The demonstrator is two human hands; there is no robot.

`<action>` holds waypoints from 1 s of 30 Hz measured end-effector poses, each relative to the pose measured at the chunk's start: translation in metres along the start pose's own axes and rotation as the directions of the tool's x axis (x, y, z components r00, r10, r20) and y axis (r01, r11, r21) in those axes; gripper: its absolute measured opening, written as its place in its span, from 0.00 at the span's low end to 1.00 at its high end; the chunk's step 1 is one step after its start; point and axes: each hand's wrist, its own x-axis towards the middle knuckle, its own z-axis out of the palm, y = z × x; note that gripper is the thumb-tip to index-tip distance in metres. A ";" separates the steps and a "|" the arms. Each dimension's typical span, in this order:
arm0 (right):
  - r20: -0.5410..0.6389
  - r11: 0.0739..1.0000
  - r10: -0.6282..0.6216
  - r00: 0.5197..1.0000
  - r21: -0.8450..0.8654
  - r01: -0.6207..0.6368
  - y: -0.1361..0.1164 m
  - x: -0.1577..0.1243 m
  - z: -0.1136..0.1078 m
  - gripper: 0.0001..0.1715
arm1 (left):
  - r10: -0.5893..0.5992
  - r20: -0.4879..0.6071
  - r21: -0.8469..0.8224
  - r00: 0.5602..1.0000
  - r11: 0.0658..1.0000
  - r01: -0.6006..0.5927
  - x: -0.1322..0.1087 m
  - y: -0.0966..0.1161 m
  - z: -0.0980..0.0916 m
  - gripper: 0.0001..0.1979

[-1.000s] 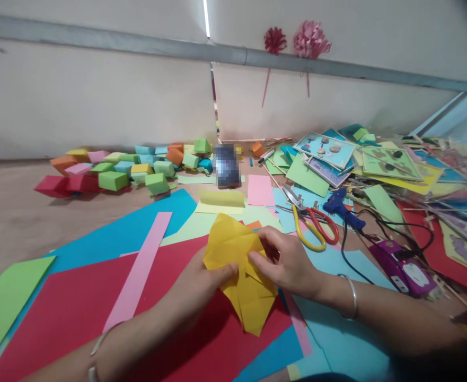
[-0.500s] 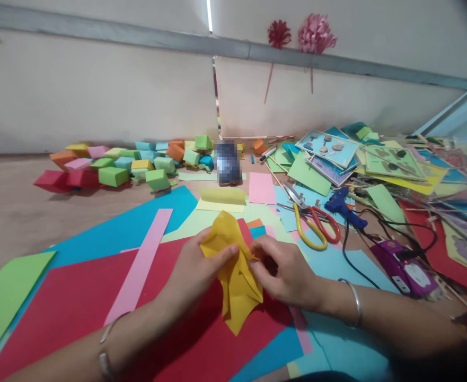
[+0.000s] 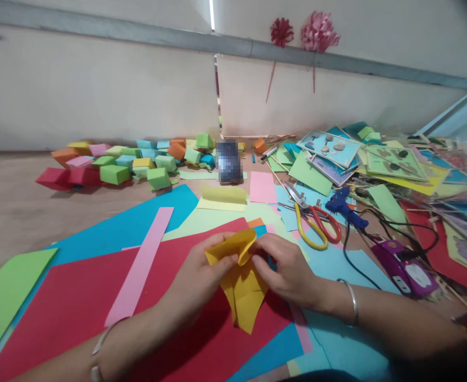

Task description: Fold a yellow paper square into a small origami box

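Observation:
A creased piece of yellow paper point(image 3: 245, 297) is held between both hands over a large red sheet point(image 3: 146, 286). My left hand point(image 3: 205, 265) grips its left side, the thumb pressed on the near face. With thumb and fingers closed, my right hand point(image 3: 283, 265) pinches the upper right edge, where the paper curls over into a fold. The lower end hangs down to a point. Part of the paper behind the fingers is hidden. Left of the hands, a pink paper strip point(image 3: 146, 254) lies across the red sheet.
Folded paper boxes point(image 3: 114, 174) in several colours stand along the wall. To the right lie scissors point(image 3: 313, 228) with red and yellow handles, a blue glue gun point(image 3: 342, 204) with a black cord, and a purple device point(image 3: 404, 268). Framed cards point(image 3: 328, 148) are piled behind.
The top of the yellow paper has been folded down and curled toward me. My right hand has shifted slightly right and keeps its pinch at the edge.

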 end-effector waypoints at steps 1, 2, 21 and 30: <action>-0.006 1.000 0.007 1.000 -0.004 -0.007 0.000 0.000 0.000 0.07 | 0.040 0.022 0.056 0.999 0.998 -0.041 -0.001 0.001 0.000 0.12; -0.013 1.000 0.017 1.000 0.002 -0.017 0.000 0.000 0.001 0.07 | 0.082 0.047 0.109 0.996 0.990 -0.086 -0.002 0.001 -0.001 0.11; -0.067 0.971 0.105 0.992 0.221 -0.088 -0.008 0.001 0.003 0.09 | 0.516 0.085 0.558 0.853 0.684 -0.470 -0.004 0.001 0.001 0.11; -0.127 0.942 0.291 0.948 0.209 -0.261 0.001 0.014 -0.012 0.06 | 0.117 0.065 0.100 0.991 0.987 -0.123 -0.007 0.000 0.002 0.14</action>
